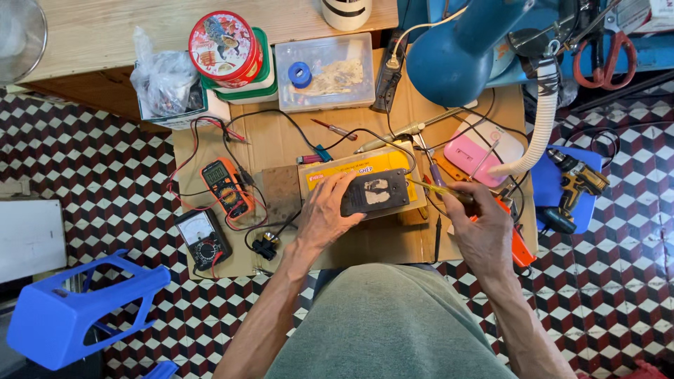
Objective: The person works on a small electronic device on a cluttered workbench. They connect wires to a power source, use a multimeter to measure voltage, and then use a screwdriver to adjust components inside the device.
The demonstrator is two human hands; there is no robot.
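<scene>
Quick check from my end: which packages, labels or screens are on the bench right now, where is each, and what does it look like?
Round tin: back left, red lid with a picture, on green-lidded tubs.
Clear plastic box: back centre, rectangular, blue spool inside.
Plastic bag: left of the tin, crumpled, clear.
Yellow box: under the dark device that the left hand steadies, flat.
Digital multimeter: left, orange, greenish screen.
Analogue meter: nearer left, black, white dial.

Left hand lies flat, fingers spread; right hand fingers pinched.
</scene>
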